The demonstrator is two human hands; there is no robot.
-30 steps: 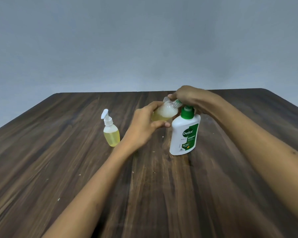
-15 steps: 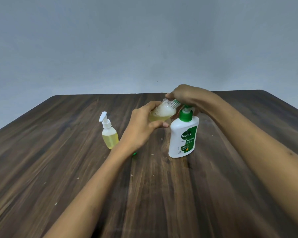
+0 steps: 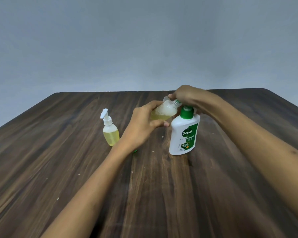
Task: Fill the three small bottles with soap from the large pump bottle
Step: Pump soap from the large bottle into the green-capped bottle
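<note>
Head view: small bottle (image 3: 163,111) in left grip (image 3: 141,125).

Centre frame: left hand (image 3: 141,125) has its grip around a small clear bottle (image 3: 163,111), tilted, neck toward the Dettol pump bottle (image 3: 184,133); yellow soap and foam inside. Right hand (image 3: 186,95) on the pump head. Second small pump bottle (image 3: 110,132) upright left of centre, part-filled yellow. Dark wood surface (image 3: 76,169).
</note>
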